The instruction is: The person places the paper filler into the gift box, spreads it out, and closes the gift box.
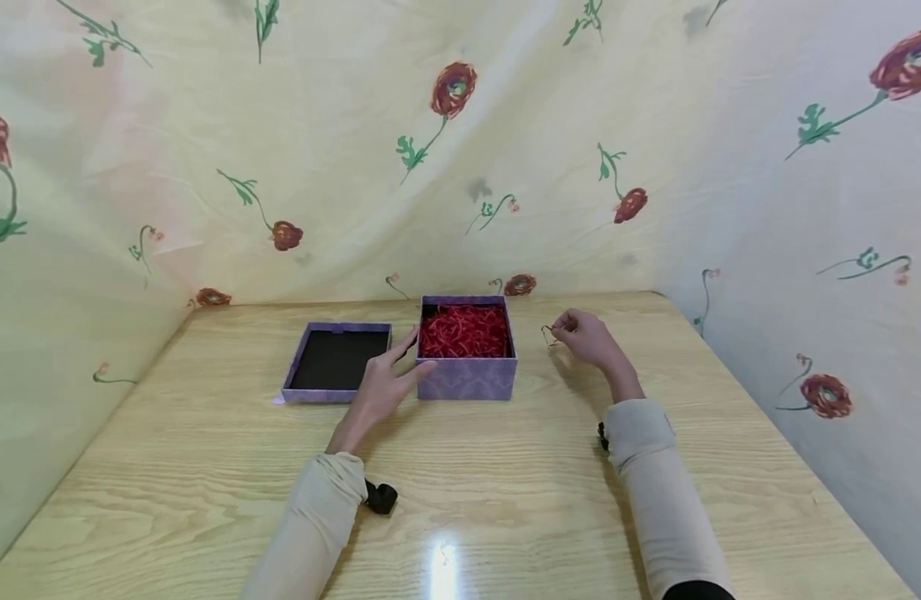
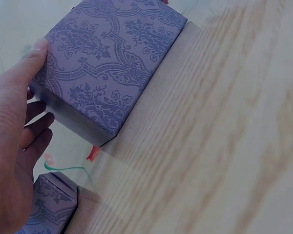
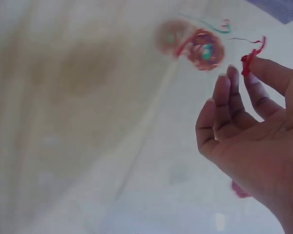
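A purple patterned box, open at the top, stands on the table, full of red shredded paper. My left hand rests against its near left corner, thumb on the front face and the other fingers along the left side. To the right of the box, my right hand is raised above the table. Its thumb and index finger pinch a thin red paper shred, whose curled end sticks out past the fingertips. The other fingers of that hand are bent loosely.
Left of the box lies its purple lid, black inside face up, partly behind my left hand. The wooden table stretches toward me. A flowered cloth hangs behind the table and along its sides.
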The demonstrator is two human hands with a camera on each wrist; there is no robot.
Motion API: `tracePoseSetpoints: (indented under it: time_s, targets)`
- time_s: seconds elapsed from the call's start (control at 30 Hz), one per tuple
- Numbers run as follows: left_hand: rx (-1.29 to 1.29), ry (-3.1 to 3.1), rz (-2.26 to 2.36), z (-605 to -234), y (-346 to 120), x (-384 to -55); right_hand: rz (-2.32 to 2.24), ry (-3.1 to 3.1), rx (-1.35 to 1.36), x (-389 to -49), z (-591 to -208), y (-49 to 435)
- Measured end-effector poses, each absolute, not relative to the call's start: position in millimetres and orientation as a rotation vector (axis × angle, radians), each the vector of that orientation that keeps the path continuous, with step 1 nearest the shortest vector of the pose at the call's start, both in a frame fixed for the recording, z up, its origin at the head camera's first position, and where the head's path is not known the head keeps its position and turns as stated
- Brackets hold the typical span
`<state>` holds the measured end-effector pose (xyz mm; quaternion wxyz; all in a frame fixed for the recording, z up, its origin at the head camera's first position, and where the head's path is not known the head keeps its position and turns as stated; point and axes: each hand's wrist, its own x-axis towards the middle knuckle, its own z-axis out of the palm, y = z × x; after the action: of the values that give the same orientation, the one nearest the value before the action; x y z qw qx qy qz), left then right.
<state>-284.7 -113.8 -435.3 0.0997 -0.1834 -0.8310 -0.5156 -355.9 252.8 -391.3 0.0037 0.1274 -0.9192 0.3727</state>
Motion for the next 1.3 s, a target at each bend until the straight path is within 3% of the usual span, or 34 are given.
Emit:
tracePoseSetpoints:
  time_s: [0.67,1.3]
  targets:
    - [-0.523,-2.444,-1.540,-436,-115,-285,1.337,-2.634,0.675,-337,-313,183]
    - [-0.524,-2.453,-1.540,-435,-114,-285,1.130,-2.783,0.762,-339,-334,140]
